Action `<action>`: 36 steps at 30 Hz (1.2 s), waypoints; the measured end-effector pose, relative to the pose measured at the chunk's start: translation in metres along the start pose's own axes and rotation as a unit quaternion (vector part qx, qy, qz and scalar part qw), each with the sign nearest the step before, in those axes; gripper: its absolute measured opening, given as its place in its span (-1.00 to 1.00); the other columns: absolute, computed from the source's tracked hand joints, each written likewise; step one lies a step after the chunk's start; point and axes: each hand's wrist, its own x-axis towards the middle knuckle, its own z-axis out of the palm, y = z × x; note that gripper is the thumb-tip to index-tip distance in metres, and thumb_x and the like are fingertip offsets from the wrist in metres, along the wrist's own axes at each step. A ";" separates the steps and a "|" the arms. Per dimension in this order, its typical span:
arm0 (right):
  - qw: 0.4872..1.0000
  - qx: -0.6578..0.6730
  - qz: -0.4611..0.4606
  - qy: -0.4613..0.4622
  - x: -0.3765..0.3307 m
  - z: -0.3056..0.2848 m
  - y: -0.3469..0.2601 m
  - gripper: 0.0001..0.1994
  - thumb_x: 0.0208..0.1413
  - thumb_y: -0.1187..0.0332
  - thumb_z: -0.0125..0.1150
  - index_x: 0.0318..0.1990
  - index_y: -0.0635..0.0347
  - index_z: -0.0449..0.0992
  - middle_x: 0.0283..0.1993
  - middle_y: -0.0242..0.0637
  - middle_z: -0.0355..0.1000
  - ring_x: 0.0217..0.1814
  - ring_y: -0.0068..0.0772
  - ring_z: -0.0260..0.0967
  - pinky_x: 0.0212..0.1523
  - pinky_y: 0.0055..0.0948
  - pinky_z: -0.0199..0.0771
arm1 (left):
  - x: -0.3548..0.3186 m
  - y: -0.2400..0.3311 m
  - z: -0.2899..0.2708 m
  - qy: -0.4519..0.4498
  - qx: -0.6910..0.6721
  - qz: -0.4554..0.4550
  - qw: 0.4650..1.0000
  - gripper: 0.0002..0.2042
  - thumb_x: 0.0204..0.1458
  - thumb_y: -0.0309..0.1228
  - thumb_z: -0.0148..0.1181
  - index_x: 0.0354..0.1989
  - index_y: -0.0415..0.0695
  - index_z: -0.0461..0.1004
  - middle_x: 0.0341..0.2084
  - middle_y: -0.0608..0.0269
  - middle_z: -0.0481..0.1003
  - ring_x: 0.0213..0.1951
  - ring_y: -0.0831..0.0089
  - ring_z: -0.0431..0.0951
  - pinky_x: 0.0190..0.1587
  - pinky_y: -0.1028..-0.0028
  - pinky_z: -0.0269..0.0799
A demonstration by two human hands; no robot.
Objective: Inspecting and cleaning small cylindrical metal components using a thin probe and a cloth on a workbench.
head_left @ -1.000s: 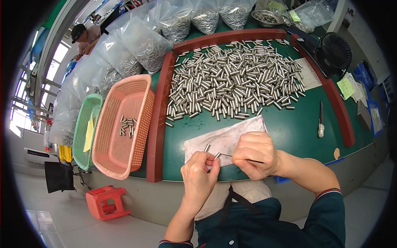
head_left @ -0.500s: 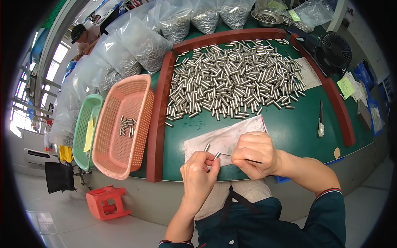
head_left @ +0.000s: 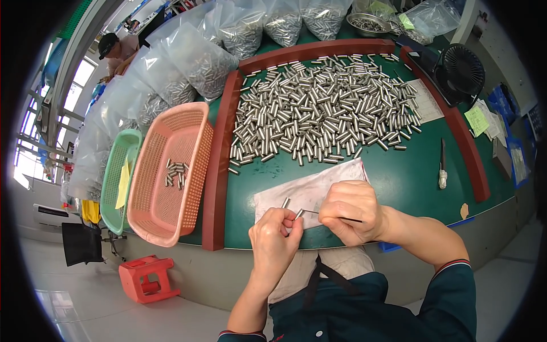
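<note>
My left hand (head_left: 270, 238) is closed on two small steel cylinders, their shiny ends showing past the fingers: one cylinder (head_left: 286, 202) points away from me, the other cylinder (head_left: 299, 214) points to the right. My right hand (head_left: 354, 210) is wrapped round a thin dark metal rod (head_left: 349, 220). The rod's slim tip reaches left to the end of the right-pointing cylinder; whether it enters cannot be made out. Beneath both hands lies a stained, pale pink cloth (head_left: 279, 196). Beyond it a large heap of steel cylinders (head_left: 325, 108) covers the green tabletop (head_left: 399, 176).
Dark red rails (head_left: 214, 194) frame the heap. To the left stand a pink basket (head_left: 194, 199) holding some cylinders and a green basket (head_left: 107, 199). Filled plastic bags (head_left: 211, 71) line the back. A black fan (head_left: 460, 68) and a knife-like tool (head_left: 442, 165) are on the right.
Almost nothing differs. The rod's tip stays at the cylinder's end, with only a very slight shift of my right hand.
</note>
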 end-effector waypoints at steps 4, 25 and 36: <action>1.000 -0.006 -0.007 -0.002 0.000 0.001 0.000 -0.88 -0.08 0.46 0.23 -0.55 0.21 0.41 -0.62 -0.34 0.31 -0.63 -0.32 0.22 -0.63 -0.40 0.19 | -0.001 0.000 0.000 0.002 0.003 0.002 1.000 -0.87 -0.24 -0.60 0.32 -0.53 -0.27 0.47 -0.70 0.28 0.44 -0.70 0.60 0.34 -0.60 0.59 0.27; 1.000 0.005 -0.007 -0.003 0.002 -0.005 -0.002 -0.89 -0.11 0.47 0.23 -0.53 0.20 0.40 -0.61 -0.34 0.31 -0.63 -0.31 0.21 -0.62 -0.39 0.18 | -0.011 0.001 0.004 -0.006 0.105 0.116 0.988 -0.82 -0.19 -0.59 0.26 -0.41 -0.19 0.39 -0.45 0.14 0.39 -0.43 0.17 0.47 -0.39 0.28 0.39; 1.000 -0.004 -0.001 -0.004 0.000 -0.001 -0.001 -0.89 -0.11 0.47 0.24 -0.54 0.20 0.41 -0.62 -0.33 0.29 -0.63 -0.30 0.21 -0.63 -0.38 0.17 | -0.007 0.002 -0.001 -0.022 0.060 0.129 0.990 -0.86 -0.16 -0.64 0.22 -0.41 -0.22 0.41 -0.43 0.12 0.41 -0.42 0.14 0.47 -0.38 0.28 0.40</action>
